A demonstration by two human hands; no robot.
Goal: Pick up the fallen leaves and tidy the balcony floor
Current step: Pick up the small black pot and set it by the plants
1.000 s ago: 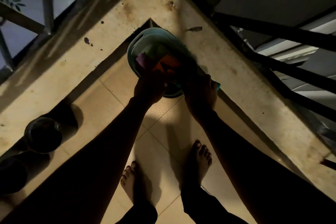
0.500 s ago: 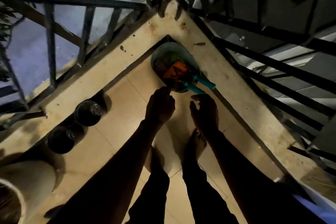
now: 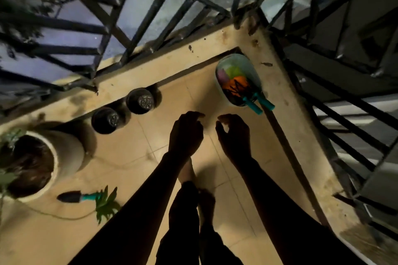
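Teal basket in ledge corner; left hand, right hand loosely curled (both empty) over tiles.

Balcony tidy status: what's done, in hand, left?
Done: the basket sits in the corner, holding coloured items and teal-handled tools. In hand: nothing; left hand and right hand hang loosely curled. Left: a green leafy sprig and a trowel lie on the floor by the large pot, and a small leaf on the ledge.

Dim night view; warm light falls on the floor tiles, centre frame. Forearms: black silhouettes. Railing, upper frame: motion-blurred, bent by wide-angle distortion.
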